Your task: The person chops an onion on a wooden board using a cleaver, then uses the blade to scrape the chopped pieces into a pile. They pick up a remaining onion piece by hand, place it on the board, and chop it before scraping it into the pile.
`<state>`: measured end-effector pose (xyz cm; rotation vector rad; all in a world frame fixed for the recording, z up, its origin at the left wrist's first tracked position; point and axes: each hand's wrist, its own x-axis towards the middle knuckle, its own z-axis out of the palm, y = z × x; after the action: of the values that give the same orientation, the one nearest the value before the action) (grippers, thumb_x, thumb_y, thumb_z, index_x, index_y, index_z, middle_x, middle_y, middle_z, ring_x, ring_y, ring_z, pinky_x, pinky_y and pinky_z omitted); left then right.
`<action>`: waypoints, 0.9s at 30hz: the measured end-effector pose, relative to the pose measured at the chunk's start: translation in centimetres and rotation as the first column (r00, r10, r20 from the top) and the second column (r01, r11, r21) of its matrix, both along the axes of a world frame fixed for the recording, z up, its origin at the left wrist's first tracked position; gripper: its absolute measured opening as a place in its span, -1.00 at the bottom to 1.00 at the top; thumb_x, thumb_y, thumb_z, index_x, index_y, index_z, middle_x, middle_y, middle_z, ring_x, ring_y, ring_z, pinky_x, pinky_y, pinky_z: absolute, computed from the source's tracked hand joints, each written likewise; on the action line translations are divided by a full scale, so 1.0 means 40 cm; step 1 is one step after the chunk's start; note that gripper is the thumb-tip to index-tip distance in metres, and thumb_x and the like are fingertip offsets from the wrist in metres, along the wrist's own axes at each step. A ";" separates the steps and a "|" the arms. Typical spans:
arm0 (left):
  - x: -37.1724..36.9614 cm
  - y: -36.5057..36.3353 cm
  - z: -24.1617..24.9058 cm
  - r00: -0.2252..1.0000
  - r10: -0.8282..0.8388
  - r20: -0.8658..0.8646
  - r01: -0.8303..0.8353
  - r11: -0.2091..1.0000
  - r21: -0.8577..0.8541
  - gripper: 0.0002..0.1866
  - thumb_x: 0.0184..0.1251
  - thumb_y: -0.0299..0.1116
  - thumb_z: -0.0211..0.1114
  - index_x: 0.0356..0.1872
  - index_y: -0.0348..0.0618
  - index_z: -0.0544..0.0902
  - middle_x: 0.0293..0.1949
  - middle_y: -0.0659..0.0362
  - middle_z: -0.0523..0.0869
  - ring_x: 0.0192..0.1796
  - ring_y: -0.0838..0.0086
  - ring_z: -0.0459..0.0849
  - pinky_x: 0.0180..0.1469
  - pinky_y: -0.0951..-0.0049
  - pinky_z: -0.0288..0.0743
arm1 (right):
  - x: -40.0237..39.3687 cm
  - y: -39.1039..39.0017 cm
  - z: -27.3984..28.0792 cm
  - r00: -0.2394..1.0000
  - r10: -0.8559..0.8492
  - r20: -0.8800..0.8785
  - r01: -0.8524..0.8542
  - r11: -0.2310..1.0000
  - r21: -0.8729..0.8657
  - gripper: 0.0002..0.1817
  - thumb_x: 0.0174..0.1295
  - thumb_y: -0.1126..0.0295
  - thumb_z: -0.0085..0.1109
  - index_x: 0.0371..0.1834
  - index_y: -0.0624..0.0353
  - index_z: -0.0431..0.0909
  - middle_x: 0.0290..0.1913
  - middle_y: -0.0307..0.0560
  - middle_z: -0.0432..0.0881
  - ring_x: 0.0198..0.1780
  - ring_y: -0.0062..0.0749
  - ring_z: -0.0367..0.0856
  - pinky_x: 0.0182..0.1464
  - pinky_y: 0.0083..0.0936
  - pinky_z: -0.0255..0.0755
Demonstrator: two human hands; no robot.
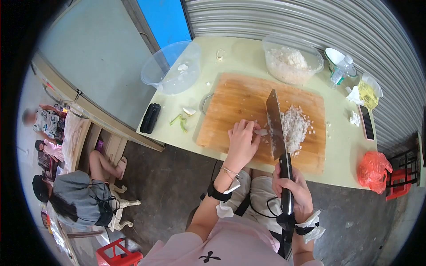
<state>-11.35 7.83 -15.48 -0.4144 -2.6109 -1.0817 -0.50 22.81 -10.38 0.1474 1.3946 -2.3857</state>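
Note:
My right hand point(294, 189) is wrapped round the black handle of a cleaver point(276, 126). Its broad blade stands on edge over the wooden cutting board point(230, 95), pointing away from me. To the left of the blade, my left hand point(243, 139) has its fingers bent together on a small piece of white vegetable point(261, 132). Finely diced white vegetable point(296, 126) lies in a heap right of the blade, partly hidden behind it.
Behind the board stands a clear tub point(290, 66) of chopped white vegetable. A clear bowl point(171, 73) with a few pieces is at the back left. Along the right lie a phone point(367, 122) and a red plastic bag point(373, 170). A person point(80, 199) sits off to the left.

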 end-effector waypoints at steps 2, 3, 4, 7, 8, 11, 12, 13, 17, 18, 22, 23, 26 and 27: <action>-0.002 -0.005 -0.006 1.000 -0.014 -0.004 0.014 1.000 0.011 -0.82 0.01 -0.46 0.25 -0.30 -0.07 0.55 -0.29 0.21 0.52 -0.11 0.30 0.47 -0.09 0.33 0.23 | 0.002 0.000 0.012 1.000 -0.005 0.007 0.005 1.000 -0.029 -0.75 -0.01 0.49 0.06 -0.26 0.30 0.29 -0.61 -0.22 0.37 -0.63 -0.59 0.35 -0.58 -0.68 0.26; -0.003 -0.008 -0.011 1.000 -0.012 -0.003 0.012 1.000 0.008 -0.82 0.01 -0.46 0.25 -0.30 -0.07 0.55 -0.29 0.21 0.52 -0.11 0.30 0.47 -0.09 0.33 0.23 | 0.004 -0.001 0.013 1.000 -0.004 0.008 0.004 0.999 -0.032 -0.75 -0.01 0.49 0.06 -0.26 0.30 0.29 -0.61 -0.22 0.37 -0.63 -0.59 0.35 -0.58 -0.68 0.26; -0.005 -0.009 -0.017 1.000 -0.017 -0.006 0.017 0.999 0.035 -0.82 0.01 -0.47 0.25 -0.30 -0.07 0.55 -0.30 0.21 0.52 -0.13 0.31 0.48 -0.09 0.33 0.23 | 0.006 0.000 0.013 1.000 0.011 -0.017 -0.011 1.000 -0.010 -0.75 -0.01 0.49 0.05 -0.27 0.30 0.29 -0.61 -0.22 0.38 -0.63 -0.59 0.35 -0.58 -0.69 0.26; -0.009 -0.011 -0.022 1.000 -0.028 0.011 0.027 0.997 0.075 -0.81 0.00 -0.49 0.25 -0.31 -0.07 0.55 -0.32 0.21 0.53 -0.17 0.33 0.49 -0.10 0.33 0.24 | 0.006 -0.003 0.010 0.999 0.034 -0.020 -0.034 0.999 0.017 -0.77 -0.01 0.50 0.04 -0.27 0.30 0.30 -0.60 -0.22 0.38 -0.63 -0.60 0.35 -0.58 -0.70 0.26; -0.009 -0.011 -0.023 0.999 -0.033 0.032 0.030 0.996 0.089 -0.81 -0.01 -0.49 0.26 -0.31 -0.07 0.56 -0.33 0.21 0.53 -0.19 0.34 0.50 -0.10 0.33 0.24 | 0.006 -0.006 0.008 0.999 0.044 0.001 -0.044 0.999 0.022 -0.77 -0.01 0.50 0.04 -0.27 0.30 0.30 -0.60 -0.23 0.38 -0.62 -0.61 0.35 -0.58 -0.70 0.27; -0.006 -0.011 -0.018 0.999 -0.025 0.021 0.023 0.997 0.077 -0.81 -0.01 -0.49 0.26 -0.31 -0.07 0.56 -0.34 0.22 0.53 -0.21 0.36 0.51 -0.10 0.34 0.24 | 0.004 -0.010 -0.004 0.999 0.044 0.014 -0.045 0.996 0.072 -0.77 -0.01 0.49 0.04 -0.27 0.30 0.31 -0.59 -0.23 0.38 -0.62 -0.61 0.36 -0.58 -0.70 0.27; -0.004 -0.011 -0.019 0.999 -0.025 0.021 0.023 0.997 0.077 -0.81 -0.01 -0.49 0.26 -0.31 -0.07 0.56 -0.34 0.22 0.53 -0.21 0.36 0.51 -0.10 0.34 0.24 | 0.005 -0.011 0.001 0.999 0.044 0.014 -0.045 0.996 0.072 -0.77 -0.01 0.49 0.04 -0.27 0.30 0.31 -0.59 -0.23 0.38 -0.62 -0.61 0.36 -0.58 -0.70 0.27; -0.004 -0.011 -0.021 1.000 -0.025 0.007 0.024 0.996 0.081 -0.81 -0.01 -0.49 0.26 -0.31 -0.07 0.55 -0.34 0.22 0.52 -0.21 0.37 0.50 -0.10 0.35 0.24 | 0.005 -0.012 0.011 0.999 0.037 0.013 -0.038 0.997 0.065 -0.77 0.00 0.50 0.04 -0.27 0.30 0.31 -0.58 -0.23 0.38 -0.62 -0.62 0.36 -0.58 -0.70 0.27; -0.002 -0.010 -0.027 1.000 -0.019 -0.010 0.020 0.996 0.091 -0.81 -0.01 -0.50 0.25 -0.30 -0.06 0.55 -0.34 0.23 0.52 -0.21 0.37 0.50 -0.10 0.35 0.23 | 0.013 -0.013 0.015 0.998 0.038 -0.057 -0.034 0.997 0.064 -0.76 0.00 0.51 0.05 -0.25 0.31 0.31 -0.57 -0.23 0.39 -0.61 -0.61 0.37 -0.58 -0.70 0.28; 0.000 -0.011 -0.027 1.000 -0.017 -0.008 0.018 0.996 0.092 -0.81 -0.01 -0.50 0.25 -0.30 -0.06 0.55 -0.34 0.23 0.52 -0.21 0.37 0.50 -0.10 0.35 0.23 | 0.014 -0.009 0.007 0.998 0.040 -0.055 -0.036 0.997 0.065 -0.76 0.00 0.51 0.05 -0.25 0.31 0.31 -0.57 -0.23 0.39 -0.61 -0.61 0.37 -0.58 -0.70 0.28; -0.006 -0.012 -0.023 0.999 -0.033 -0.019 0.035 0.995 0.097 -0.81 0.00 -0.50 0.24 -0.30 -0.06 0.54 -0.34 0.23 0.51 -0.21 0.38 0.49 -0.10 0.37 0.22 | 0.003 0.006 0.001 1.000 0.014 0.011 -0.015 0.992 0.126 -0.72 0.00 0.50 0.07 -0.21 0.33 0.30 -0.56 -0.21 0.39 -0.61 -0.60 0.38 -0.58 -0.68 0.28; -0.003 -0.013 -0.025 0.999 -0.035 -0.018 0.036 0.994 0.104 -0.81 0.00 -0.50 0.24 -0.30 -0.06 0.54 -0.35 0.23 0.51 -0.21 0.39 0.48 -0.10 0.37 0.22 | 0.003 0.007 0.006 1.000 0.001 0.017 -0.004 0.987 0.159 -0.71 0.00 0.50 0.07 -0.20 0.33 0.30 -0.56 -0.21 0.40 -0.61 -0.60 0.38 -0.59 -0.68 0.28; -0.005 -0.015 -0.027 0.999 -0.038 -0.007 0.039 0.995 0.095 -0.81 0.01 -0.50 0.24 -0.30 -0.06 0.54 -0.35 0.24 0.51 -0.21 0.39 0.48 -0.10 0.38 0.22 | 0.006 0.002 0.012 0.999 -0.036 -0.025 0.039 0.990 0.133 -0.72 0.00 0.50 0.06 -0.21 0.34 0.30 -0.57 -0.20 0.40 -0.63 -0.59 0.37 -0.59 -0.68 0.28; -0.006 -0.015 -0.026 0.999 -0.038 -0.008 0.038 0.995 0.096 -0.81 0.01 -0.50 0.24 -0.30 -0.06 0.54 -0.35 0.24 0.51 -0.21 0.39 0.48 -0.10 0.38 0.22 | 0.007 0.002 0.015 0.998 -0.055 -0.039 0.059 0.992 0.113 -0.72 0.00 0.49 0.06 -0.22 0.34 0.30 -0.57 -0.20 0.40 -0.63 -0.59 0.37 -0.60 -0.68 0.27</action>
<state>-11.58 7.22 -16.52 -0.4464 -2.5434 -1.2106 -0.23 22.88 -9.77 0.1778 1.5638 -2.3653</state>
